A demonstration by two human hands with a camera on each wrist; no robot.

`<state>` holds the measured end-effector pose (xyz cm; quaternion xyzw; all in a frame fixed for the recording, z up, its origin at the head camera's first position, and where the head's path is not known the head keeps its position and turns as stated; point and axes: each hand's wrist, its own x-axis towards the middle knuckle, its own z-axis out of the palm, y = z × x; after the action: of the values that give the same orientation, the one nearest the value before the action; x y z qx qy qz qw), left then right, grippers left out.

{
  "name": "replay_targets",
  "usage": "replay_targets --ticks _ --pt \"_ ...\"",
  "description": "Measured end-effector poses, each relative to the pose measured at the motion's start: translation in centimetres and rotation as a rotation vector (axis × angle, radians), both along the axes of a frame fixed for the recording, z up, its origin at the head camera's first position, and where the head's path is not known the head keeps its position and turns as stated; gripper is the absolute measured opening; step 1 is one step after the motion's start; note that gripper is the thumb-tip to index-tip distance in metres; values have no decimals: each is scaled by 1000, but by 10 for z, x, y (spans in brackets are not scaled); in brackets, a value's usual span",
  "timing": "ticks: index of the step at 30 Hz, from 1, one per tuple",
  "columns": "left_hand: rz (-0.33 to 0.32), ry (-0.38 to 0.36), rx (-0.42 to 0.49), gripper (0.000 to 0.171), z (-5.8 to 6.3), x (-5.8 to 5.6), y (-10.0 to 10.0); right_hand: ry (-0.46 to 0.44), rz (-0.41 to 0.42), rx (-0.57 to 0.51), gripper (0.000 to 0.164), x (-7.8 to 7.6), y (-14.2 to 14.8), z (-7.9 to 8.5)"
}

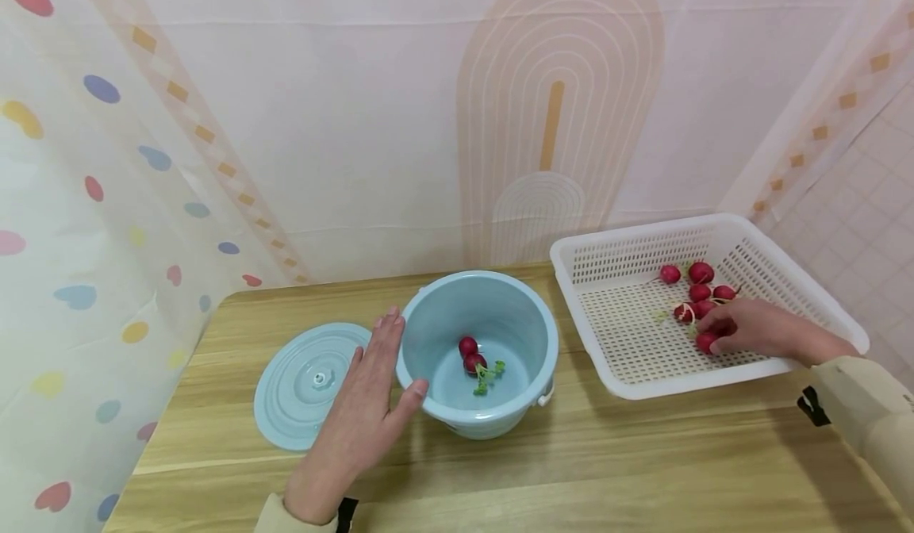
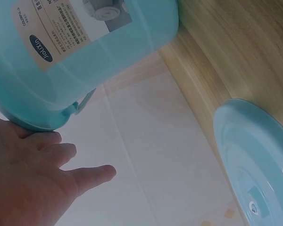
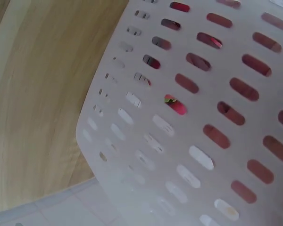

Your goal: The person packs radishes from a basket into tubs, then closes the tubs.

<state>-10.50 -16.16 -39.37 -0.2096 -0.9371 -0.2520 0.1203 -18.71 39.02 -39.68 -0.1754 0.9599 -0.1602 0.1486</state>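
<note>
My left hand (image 1: 366, 410) rests with straight fingers at the left rim of a light blue bucket (image 1: 480, 428). Two red radishes (image 1: 467, 347), one with green leaves, lie at the bottom of the bucket. On the right, my right hand (image 1: 760, 331) reaches into a white slotted plastic basket (image 1: 628, 391) and pinches a red radish (image 1: 707, 343) between thumb and fingers. Several other radishes (image 1: 701, 272) lie beside it in the basket. The right wrist view shows the basket's slotted side (image 3: 165, 141), which mostly hides that hand.
A round light blue lid (image 1: 289, 390) lies flat on the wooden table (image 1: 571, 469), left of the bucket. The bucket bears a printed label (image 2: 61, 33) and has a handle hinge (image 1: 546, 395) at its right. A patterned curtain (image 1: 357, 120) hangs behind the table.
</note>
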Motion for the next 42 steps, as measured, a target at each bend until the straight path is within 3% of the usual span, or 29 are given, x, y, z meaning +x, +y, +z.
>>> replay_targets --ticks 8,24,36,42 --pt "5 1 -3 79 0 1 -1 73 -30 -90 31 6 -3 7" --pt "-13 5 -7 78 7 4 3 263 -151 -330 31 37 -12 23" --pt "2 25 -10 77 5 5 2 300 -197 -523 30 55 -41 38" --pt "0 20 -10 77 6 5 3 295 -227 -552 32 66 -60 46"
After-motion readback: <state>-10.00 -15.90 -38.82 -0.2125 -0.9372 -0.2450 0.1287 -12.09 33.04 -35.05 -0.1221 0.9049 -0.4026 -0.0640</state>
